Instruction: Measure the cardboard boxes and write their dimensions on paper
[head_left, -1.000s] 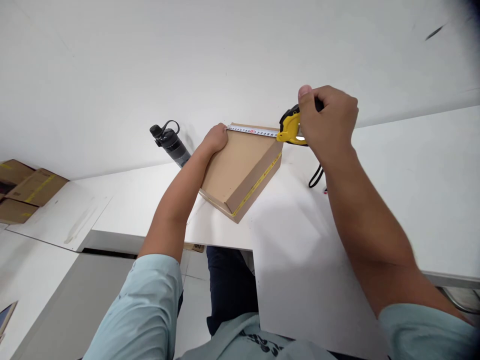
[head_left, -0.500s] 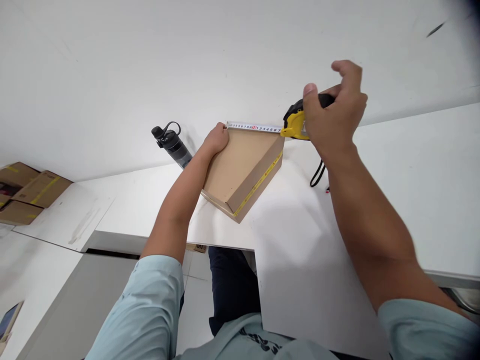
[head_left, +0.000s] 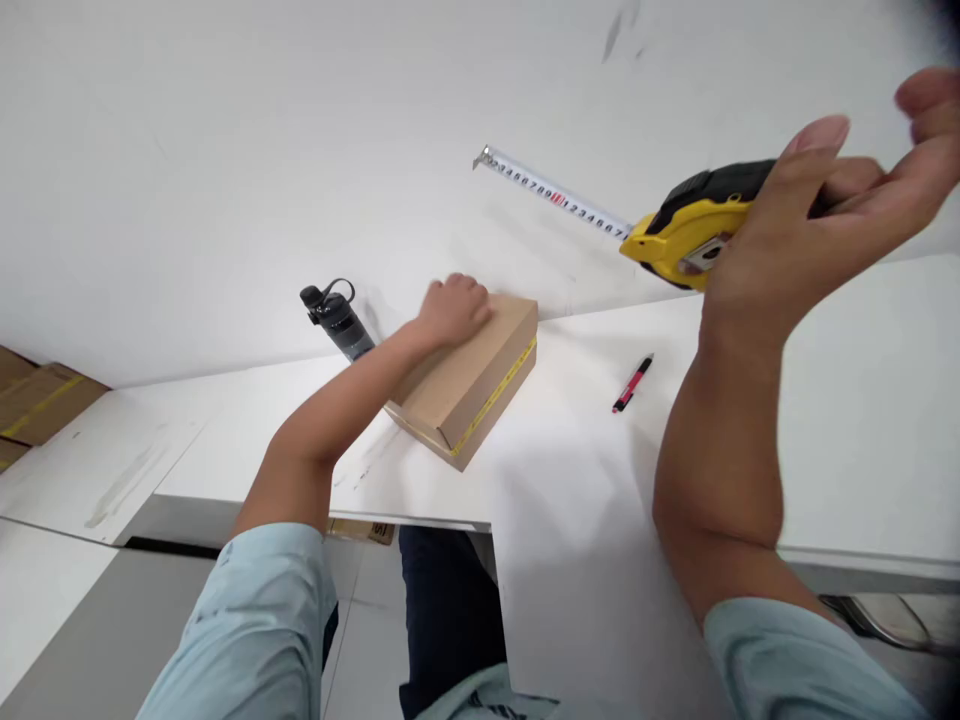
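Note:
A closed brown cardboard box (head_left: 480, 370) with yellow tape along its edge lies flat on the white table (head_left: 600, 520). My left hand (head_left: 454, 308) rests on its far corner, fingers curled on the lid. My right hand (head_left: 817, 210) is raised high at the right and grips a yellow and black tape measure (head_left: 694, 225). Its white blade (head_left: 551, 190) sticks out to the left in the air, free of the box, with the hook at its tip.
A dark water bottle (head_left: 337, 318) stands against the white wall, left of the box. A red and black pen (head_left: 632, 383) lies on the table right of the box. Taped cardboard boxes (head_left: 34, 405) sit at the far left. My dark trousers show in the gap below the table edge.
My right hand has lifted the tape measure up and to the right, off the box edge. My left hand let go of the blade's end and now lies on the box. The pen is uncovered.

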